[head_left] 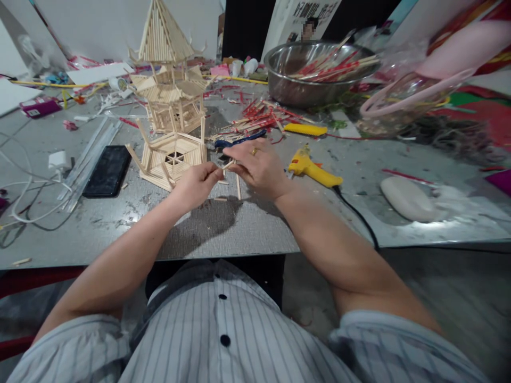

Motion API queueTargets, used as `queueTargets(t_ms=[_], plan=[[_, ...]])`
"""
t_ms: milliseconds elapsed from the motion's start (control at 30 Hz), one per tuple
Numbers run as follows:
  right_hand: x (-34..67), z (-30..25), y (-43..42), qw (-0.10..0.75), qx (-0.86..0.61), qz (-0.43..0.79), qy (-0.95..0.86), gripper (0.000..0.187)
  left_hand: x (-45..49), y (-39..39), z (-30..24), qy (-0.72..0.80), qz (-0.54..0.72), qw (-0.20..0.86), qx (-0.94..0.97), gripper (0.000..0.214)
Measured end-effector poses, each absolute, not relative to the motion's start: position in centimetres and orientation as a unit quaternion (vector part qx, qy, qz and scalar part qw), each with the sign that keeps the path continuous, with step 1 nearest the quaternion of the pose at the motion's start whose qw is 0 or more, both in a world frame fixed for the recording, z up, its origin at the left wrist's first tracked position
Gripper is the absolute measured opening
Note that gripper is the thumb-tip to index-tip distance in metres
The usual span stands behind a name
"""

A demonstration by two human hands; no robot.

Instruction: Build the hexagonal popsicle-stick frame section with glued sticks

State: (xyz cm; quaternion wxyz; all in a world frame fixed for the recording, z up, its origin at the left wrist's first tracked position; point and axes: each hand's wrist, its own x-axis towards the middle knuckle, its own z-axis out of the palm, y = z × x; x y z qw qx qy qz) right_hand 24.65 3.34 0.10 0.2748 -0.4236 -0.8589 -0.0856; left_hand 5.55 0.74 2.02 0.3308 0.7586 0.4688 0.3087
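Between the two hands is a short, thin wooden stick (228, 165). My left hand (196, 183) is closed in a pinch on its near end. My right hand (259, 165), wearing a ring, has thumb and fingers closed at the other end. A dark blue-handled tool (241, 139) shows just beyond the right fingers; whether they touch it I cannot tell. To the left stands a hexagonal stick base (181, 148) with several upright posts. Behind it rises a tiered stick pagoda (165, 85) with a pointed roof. Loose stick pieces (239, 188) lie below the hands.
A yellow glue gun (313, 167) with a black cord lies right of my hands, below a yellow-handled tool (305, 129). Red-tipped sticks (259, 117) are heaped behind. A steel bowl (283, 88) stands at the back. A phone (107, 171) and glue sticks (90, 154) lie left.
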Motion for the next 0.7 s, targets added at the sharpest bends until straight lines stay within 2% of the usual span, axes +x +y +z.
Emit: queueTargets(t_ms=[133,333,400,500,700], plan=[[26.0,-0.9,4.9,0.295,-0.522,-0.072,-0.797,0.049,5.6,0.9,1.7,0.471,0.35,0.285,0.758,0.015],[27.4,-3.3,6.6,0.161,-0.629,-0.039,-0.759,0.034,5.7,1.0,1.2,0.49,0.368,0.236,0.754,0.012],[27.1,-3.7,6.7,0.144,-0.643,-0.036,-0.751,0.032,5.7,0.9,1.1,0.489,0.376,0.229,0.753,0.012],[26.6,-3.8,6.9,0.166,-0.662,-0.023,-0.73,0.031,5.7,0.8,1.0,0.482,0.386,0.234,0.751,0.012],[26.5,-2.9,6.5,0.279,-0.665,-0.013,-0.692,0.036,5.6,0.9,0.7,0.459,0.395,0.221,0.764,0.014]])
